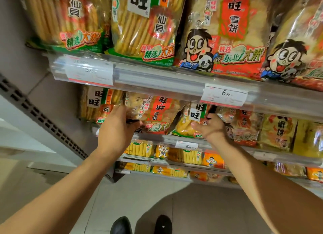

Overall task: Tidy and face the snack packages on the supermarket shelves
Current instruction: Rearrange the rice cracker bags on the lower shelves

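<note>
Black rounded shoes (141, 225) below. Left hand (115, 127) gripping glossy crinkled red packet (155, 113); right hand (209, 129) pinching green-edged packet (188, 122) on shelf (174, 139).

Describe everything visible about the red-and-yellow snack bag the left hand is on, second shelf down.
The red-and-yellow snack bag is a glossy, crinkled plastic pack with a red panel of Chinese characters and pale yellow crackers showing through. It stands on the second shelf, tilted, its top tucked under the price rail above. The left hand takes its left edge in a grip, fingers curled round it. A green-trimmed bag leans against its right side, held by the right hand.
</note>
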A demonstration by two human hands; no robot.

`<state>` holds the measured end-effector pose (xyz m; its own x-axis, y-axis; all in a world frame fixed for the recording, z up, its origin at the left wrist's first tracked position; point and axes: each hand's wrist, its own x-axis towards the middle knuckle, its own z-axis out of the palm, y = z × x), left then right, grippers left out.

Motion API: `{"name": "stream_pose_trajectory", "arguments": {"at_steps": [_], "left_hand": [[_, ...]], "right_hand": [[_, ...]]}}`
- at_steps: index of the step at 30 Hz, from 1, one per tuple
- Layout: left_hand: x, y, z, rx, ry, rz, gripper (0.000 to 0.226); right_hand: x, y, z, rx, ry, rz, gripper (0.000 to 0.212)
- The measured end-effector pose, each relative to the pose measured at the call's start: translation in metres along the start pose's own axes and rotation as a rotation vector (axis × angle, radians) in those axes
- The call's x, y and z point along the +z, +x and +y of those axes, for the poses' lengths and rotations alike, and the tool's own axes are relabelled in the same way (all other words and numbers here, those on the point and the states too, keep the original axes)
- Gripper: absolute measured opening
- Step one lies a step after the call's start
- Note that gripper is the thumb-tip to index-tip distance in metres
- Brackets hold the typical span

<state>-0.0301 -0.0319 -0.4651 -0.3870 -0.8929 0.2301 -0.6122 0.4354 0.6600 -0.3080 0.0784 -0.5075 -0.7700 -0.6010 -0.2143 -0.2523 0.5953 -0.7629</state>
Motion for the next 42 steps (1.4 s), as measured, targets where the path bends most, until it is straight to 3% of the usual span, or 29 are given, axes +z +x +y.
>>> {"name": "stream_pose_trajectory", "arguments": {"at_steps": [2, 7, 11, 17, 23, 31, 36, 38, 40, 42], "left_hand": [[-0.009, -0.012, 0.0, 0.028, 0.06, 0.063, 0.029], [-0.025, -0.036, -0.02, -0.087, 0.023, 0.113, 0.028], [-0.033, -0.072, -0.05, -0.194, -0.082, 0.109, 0.024], [-0.04, -0.117, -0.09, -0.275, -0.094, 0.002, 0.025], [-0.054, -0.131, -0.116, -0.333, -0.089, 0.008, 0.025], [-0.068, -0.141, -0.128, -0.326, -0.114, 0.023, 0.032], [-0.069, -0.139, -0.13, -0.347, -0.136, 0.015, 0.035], [-0.067, -0.138, -0.129, -0.329, -0.141, 0.002, 0.03], [-0.065, -0.136, -0.127, -0.306, -0.141, -0.017, 0.028], [-0.061, -0.135, -0.123, -0.286, -0.145, -0.042, 0.029]], "right_hand": [[0.0, -0.003, 0.008, -0.041, 0.006, 0.066, 0.069], [0.006, -0.016, 0.011, -0.127, -0.065, 0.07, 0.093], [0.014, -0.024, -0.008, -0.207, 0.01, 0.022, 0.059], [0.044, -0.039, -0.043, -0.164, 0.183, -0.111, 0.057], [0.075, -0.056, -0.067, -0.179, 0.284, -0.221, 0.055], [0.119, -0.072, -0.096, -0.218, 0.259, -0.226, 0.061], [0.134, -0.062, -0.1, -0.126, 0.124, -0.209, 0.071], [0.135, -0.059, -0.098, -0.042, 0.189, -0.217, 0.052], [0.132, -0.067, -0.101, 0.109, 0.439, -0.259, 0.029], [0.121, -0.077, -0.099, 0.104, 0.669, -0.3, 0.02]]}}
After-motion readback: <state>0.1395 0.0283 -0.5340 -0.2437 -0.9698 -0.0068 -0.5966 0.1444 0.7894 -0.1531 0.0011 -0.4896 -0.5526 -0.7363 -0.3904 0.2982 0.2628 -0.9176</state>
